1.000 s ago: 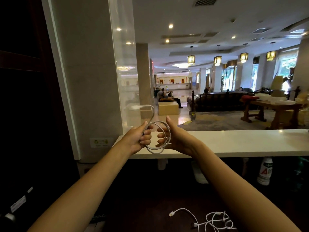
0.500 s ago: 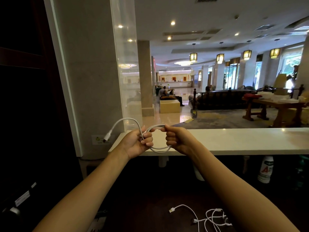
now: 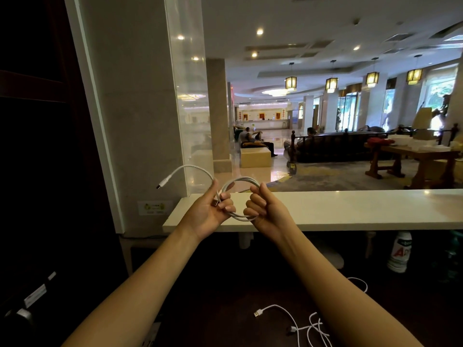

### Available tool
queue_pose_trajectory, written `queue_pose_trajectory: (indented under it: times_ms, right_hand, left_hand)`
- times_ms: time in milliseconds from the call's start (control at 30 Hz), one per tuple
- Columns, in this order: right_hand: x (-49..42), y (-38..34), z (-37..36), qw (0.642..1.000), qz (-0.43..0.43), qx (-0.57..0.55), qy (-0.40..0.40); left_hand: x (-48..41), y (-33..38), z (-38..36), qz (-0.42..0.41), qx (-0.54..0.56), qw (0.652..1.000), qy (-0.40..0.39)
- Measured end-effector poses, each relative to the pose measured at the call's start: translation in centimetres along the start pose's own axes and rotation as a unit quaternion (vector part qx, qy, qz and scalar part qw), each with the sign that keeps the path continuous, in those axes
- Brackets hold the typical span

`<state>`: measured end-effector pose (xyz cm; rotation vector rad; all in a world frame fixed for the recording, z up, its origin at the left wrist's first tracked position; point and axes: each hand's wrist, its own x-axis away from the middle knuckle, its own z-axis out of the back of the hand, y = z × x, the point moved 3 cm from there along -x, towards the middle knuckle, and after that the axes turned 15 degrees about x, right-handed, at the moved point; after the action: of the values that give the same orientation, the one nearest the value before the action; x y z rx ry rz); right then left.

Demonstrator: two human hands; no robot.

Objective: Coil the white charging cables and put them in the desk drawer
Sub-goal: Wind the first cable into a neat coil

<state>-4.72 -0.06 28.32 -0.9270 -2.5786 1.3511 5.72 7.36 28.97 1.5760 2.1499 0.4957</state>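
Both hands hold one white charging cable (image 3: pixel 241 182) in front of the white counter. It is wound into a small loop between them. My left hand (image 3: pixel 209 211) pinches the loop's left side, and the cable's free end arcs up and left to a plug (image 3: pixel 162 183) hanging in the air. My right hand (image 3: pixel 264 206) is closed on the loop's right side. More white cables (image 3: pixel 304 324) lie tangled on the dark desk at the bottom, under my right forearm. No drawer is visible.
A long white counter (image 3: pixel 350 209) runs across in front of me, with a marble pillar (image 3: pixel 135 121) to the left. A white bottle with red print (image 3: pixel 399 251) stands under the counter at right. People sit in the lobby beyond.
The loop has been turned and tightened between my hands. The free plug end swung from above the hands out to the left. The view shifted down a little.
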Motion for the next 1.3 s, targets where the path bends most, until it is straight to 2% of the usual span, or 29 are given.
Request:
queue_pose_trajectory:
  times_ms: [100,300,367,433,567,700,933,1067,1200,1300]
  right_hand:
    - [-0.1,-0.7,0.1,1.000,-0.001,0.014,-0.009]
    - [-0.4,-1.4,0.1,0.999,0.016,0.051,0.005]
    - [-0.3,-1.6,0.0,0.993,0.033,0.109,0.005]
    - [0.0,-2.1,-0.1,0.975,0.067,0.212,-0.002]
    - [0.3,-3.1,-0.6,0.928,0.121,0.352,-0.013]
    - [0.3,-3.3,-1.7,0.883,0.155,0.443,0.003]
    - [0.6,-3.4,-2.7,0.858,0.191,0.476,-0.012]
    - [1.0,-3.5,-3.1,0.839,0.194,0.502,-0.080]
    - [1.6,-3.4,-3.7,0.840,0.163,0.497,-0.141]
    - [1.6,-4.0,-3.8,0.819,0.184,0.534,-0.099]
  left_hand:
    - [-0.2,0.0,0.4,-0.019,-0.050,0.999,0.007]
    - [-0.1,0.3,0.0,-0.010,-0.054,0.998,0.017]
    - [-0.3,0.4,0.3,0.003,-0.087,0.995,0.045]
    - [0.0,0.4,0.3,0.044,-0.132,0.989,0.056]
    - [0.9,0.3,-0.1,0.160,-0.183,0.969,-0.032]
    - [0.8,0.1,-0.8,0.212,-0.176,0.957,-0.084]
    - [1.2,-0.1,-1.8,0.256,-0.173,0.942,-0.133]
    - [1.8,-0.7,-2.6,0.287,-0.160,0.927,-0.179]
    - [2.6,-1.0,-3.4,0.315,-0.171,0.907,-0.222]
    - [2.6,-0.6,-3.5,0.289,-0.178,0.921,-0.194]
